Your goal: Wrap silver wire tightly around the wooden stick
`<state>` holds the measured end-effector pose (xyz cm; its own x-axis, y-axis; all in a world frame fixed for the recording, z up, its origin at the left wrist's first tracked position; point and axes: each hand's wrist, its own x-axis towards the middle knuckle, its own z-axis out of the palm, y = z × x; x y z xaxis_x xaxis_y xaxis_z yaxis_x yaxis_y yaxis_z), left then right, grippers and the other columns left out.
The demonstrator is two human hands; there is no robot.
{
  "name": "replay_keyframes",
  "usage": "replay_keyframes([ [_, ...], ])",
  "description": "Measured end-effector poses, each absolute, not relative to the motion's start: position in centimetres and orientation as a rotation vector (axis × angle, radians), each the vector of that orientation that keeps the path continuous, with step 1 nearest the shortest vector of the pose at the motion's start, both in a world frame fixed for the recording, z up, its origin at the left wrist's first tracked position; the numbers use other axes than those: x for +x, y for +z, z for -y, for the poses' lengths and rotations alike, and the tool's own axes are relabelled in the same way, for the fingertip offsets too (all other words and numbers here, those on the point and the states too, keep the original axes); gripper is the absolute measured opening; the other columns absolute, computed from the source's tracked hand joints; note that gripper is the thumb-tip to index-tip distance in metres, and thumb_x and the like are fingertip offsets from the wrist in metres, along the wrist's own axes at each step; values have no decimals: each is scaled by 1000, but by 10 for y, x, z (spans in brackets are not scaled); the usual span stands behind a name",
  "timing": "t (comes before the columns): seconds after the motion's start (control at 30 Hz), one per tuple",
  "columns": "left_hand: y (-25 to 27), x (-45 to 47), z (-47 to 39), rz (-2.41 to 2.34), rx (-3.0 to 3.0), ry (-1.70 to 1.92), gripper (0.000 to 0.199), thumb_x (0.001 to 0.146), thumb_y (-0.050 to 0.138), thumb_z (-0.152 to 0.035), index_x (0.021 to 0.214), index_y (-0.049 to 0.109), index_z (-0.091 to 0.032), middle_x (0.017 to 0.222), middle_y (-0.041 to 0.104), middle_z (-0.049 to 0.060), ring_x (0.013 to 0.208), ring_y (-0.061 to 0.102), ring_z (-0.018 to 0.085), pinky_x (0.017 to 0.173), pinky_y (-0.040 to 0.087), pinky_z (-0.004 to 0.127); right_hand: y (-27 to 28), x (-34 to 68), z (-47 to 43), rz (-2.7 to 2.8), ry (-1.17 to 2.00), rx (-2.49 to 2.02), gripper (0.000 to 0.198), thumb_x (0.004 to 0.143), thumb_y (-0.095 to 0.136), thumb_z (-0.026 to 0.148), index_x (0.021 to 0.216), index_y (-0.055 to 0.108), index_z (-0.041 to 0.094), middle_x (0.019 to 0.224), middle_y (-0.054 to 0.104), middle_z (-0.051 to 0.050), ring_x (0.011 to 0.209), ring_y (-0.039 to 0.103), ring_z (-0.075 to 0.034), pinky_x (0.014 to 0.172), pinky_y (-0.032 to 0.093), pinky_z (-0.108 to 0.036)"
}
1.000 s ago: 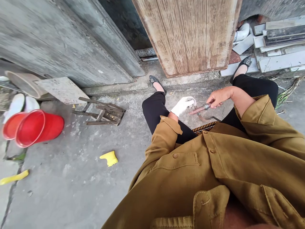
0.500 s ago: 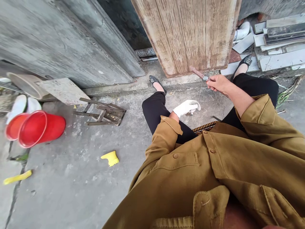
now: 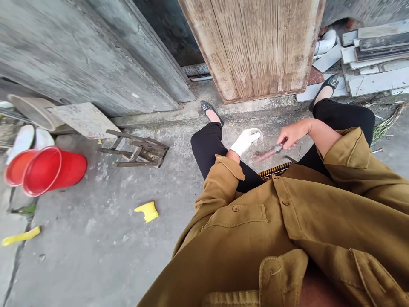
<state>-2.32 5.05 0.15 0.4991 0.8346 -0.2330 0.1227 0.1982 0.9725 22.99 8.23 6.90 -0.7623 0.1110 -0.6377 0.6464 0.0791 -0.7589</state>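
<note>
My left hand (image 3: 246, 141), in a white glove, is closed in a pinch over the ground between my knees. A thin wire or thread ran to its fingers a moment ago; I cannot make it out clearly now. My right hand (image 3: 291, 134), bare, is shut around one end of a brownish stick (image 3: 264, 155). Grey wire (image 3: 277, 148) is wound around the stick close to my fingers. Motion blurs the stick's free end, which points left, just below the gloved hand, apart from it or nearly touching: I cannot tell.
A leaning wooden board (image 3: 255, 51) stands in front of me. At left are red buckets (image 3: 72, 168), a small wooden stool on its side (image 3: 137, 151) and a pale slab (image 3: 81, 119). Yellow pieces (image 3: 148, 211) lie on the concrete. Stacked tiles (image 3: 378, 64) and a white pipe (image 3: 326, 41) are at right.
My right hand has turned the stick from pointing up-left to pointing down-left and come lower. The gloved hand has shifted slightly left and up.
</note>
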Motion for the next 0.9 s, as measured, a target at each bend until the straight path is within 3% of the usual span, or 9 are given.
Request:
replay_keyframes([
  [0.2, -16, -17, -51, -808, 1195, 606, 39, 81, 68, -51, 82, 65, -12, 76, 63, 5, 61, 52, 9, 59, 41, 22, 87, 234, -81, -2134, -2524, 1170, 23, 84, 72, 34, 78, 64, 13, 71, 60, -1, 52, 44, -3, 47, 34, -18],
  [0.4, -21, -14, -49, -816, 1265, 566, 31, 88, 61, -42, 84, 65, -11, 67, 58, 2, 57, 50, 8, 58, 40, 21, 74, 219, -82, -1923, -2747, 1248, 25, 82, 74, 32, 90, 63, 11, 71, 59, -2, 51, 45, -5, 43, 35, -19],
  [0.47, -20, -13, -49, -854, 1290, 545, 28, 89, 58, -39, 84, 64, -12, 61, 53, 0, 53, 47, 8, 54, 37, 21, 72, 215, -84, -1980, -2632, 1442, 20, 86, 69, 31, 90, 62, 12, 74, 61, -4, 52, 45, -6, 45, 36, -19],
  [0.53, -17, -13, -48, -893, 1343, 502, 26, 90, 55, -37, 86, 65, -13, 58, 49, -2, 51, 44, 8, 52, 34, 20, 69, 212, -88, -2095, -2287, 1778, 17, 92, 58, 29, 88, 61, 13, 77, 62, -6, 55, 48, -8, 48, 38, -20],
  [0.6, -15, -11, -47, -897, 1415, 445, 24, 90, 53, -34, 88, 66, -13, 58, 48, -3, 52, 44, 8, 52, 33, 20, 63, 209, -92, -2198, -1644, 2003, 19, 94, 53, 28, 87, 63, 13, 82, 65, -9, 62, 55, -11, 55, 42, -22],
  [0.7, -13, -7, -43, -837, 1470, 374, 23, 87, 55, -32, 88, 68, -14, 59, 50, -2, 54, 45, 8, 54, 35, 20, 53, 206, -94, -2192, -780, 1797, 21, 91, 55, 28, 93, 68, 12, 96, 69, -17, 82, 64, -22, 67, 46, -28],
  [0.8, -13, -4, -39, -830, 1462, 353, 19, 82, 62, -31, 81, 70, -14, 65, 60, 2, 59, 52, 11, 58, 41, 23, 48, 204, -87, -2069, -692, 1307, 21, 86, 61, 27, 93, 72, 9, 95, 69, -17, 84, 65, -25, 70, 46, -31],
  [0.9, -13, -5, -39, -873, 1452, 394, 17, 75, 70, -32, 73, 69, -15, 69, 66, 5, 64, 58, 15, 62, 46, 27, 53, 208, -80, -1946, -1077, 901, 18, 79, 71, 30, 85, 73, 13, 74, 67, -5, 66, 60, -15, 63, 44, -25],
])
